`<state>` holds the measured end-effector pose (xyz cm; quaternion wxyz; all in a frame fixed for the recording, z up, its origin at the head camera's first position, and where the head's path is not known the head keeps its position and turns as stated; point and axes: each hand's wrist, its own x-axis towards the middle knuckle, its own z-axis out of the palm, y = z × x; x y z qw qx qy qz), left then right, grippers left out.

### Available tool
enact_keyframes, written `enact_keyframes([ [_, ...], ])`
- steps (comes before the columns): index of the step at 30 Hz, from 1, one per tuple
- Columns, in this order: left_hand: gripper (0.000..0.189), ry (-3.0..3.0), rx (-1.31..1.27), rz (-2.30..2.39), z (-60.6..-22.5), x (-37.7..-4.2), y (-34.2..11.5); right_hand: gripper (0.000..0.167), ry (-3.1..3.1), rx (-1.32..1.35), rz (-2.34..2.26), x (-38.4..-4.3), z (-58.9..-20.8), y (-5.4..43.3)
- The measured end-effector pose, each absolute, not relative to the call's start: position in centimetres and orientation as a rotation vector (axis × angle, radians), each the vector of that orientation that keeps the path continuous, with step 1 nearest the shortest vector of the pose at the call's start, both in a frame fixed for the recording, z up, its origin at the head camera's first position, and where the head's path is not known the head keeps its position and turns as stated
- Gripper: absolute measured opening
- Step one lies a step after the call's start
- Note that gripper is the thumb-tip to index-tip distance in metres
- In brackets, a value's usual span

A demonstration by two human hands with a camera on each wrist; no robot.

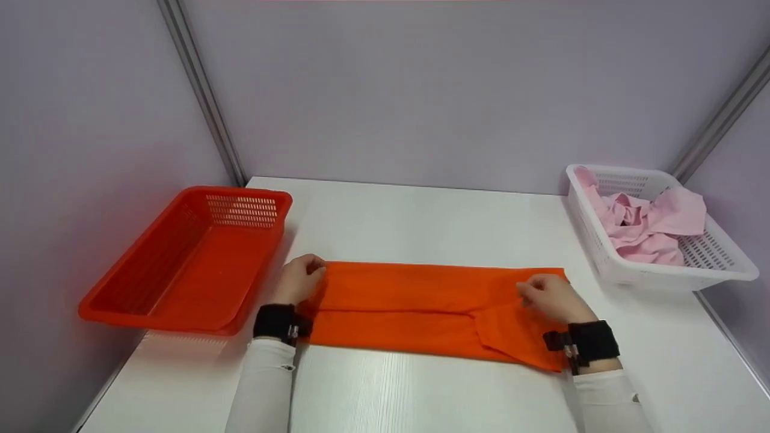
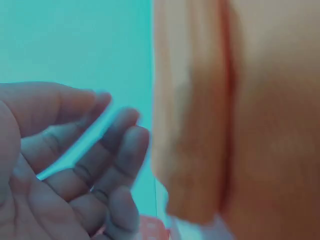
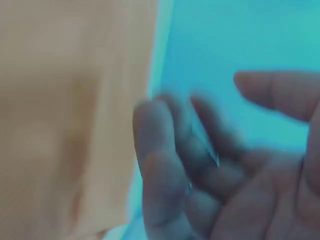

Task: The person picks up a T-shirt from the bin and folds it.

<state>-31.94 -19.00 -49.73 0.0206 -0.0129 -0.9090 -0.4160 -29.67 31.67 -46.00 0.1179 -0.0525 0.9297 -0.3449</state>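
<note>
Wears a plain white left sleeve (image 1: 263, 385) and a matching right sleeve (image 1: 609, 400), both long and narrow, each with a dark spot along its right edge, too small to make out. Carries a broad black left wristband (image 1: 272, 322) right up against the cuff, and an equally black right wristband (image 1: 594, 341) with a narrow bare strip between band and cuff. Has a small dark block on the inner side of each band, with silvery metal fittings beside it. Beyond the bands, shows a bare left hand (image 1: 299, 279) and a bare right hand (image 1: 556, 297), creased across the palms.
</note>
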Motion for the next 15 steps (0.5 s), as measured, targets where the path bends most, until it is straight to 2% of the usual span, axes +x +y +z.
enact_keyframes([
  [3,0.015,-2.856,-0.133,-1.294,-50.3,-31.8,-18.6,0.039,2.715,-0.285,-0.812,-28.3,-45.7,28.1],
  [8,0.015,-2.957,-0.174,-1.289,-50.9,-31.5,-17.9,0.035,2.802,-0.287,-0.543,-27.1,-45.6,25.0],
  [11,0.016,-3.032,-0.148,-1.193,-50.4,-31.3,-17.3,0.038,2.842,-0.294,-0.497,-28.0,-46.0,25.1],
  [15,0.012,-3.137,-0.151,-1.102,-49.4,-30.6,-15.7,0.033,2.889,-0.281,-0.503,-30.9,-47.4,25.9],
])
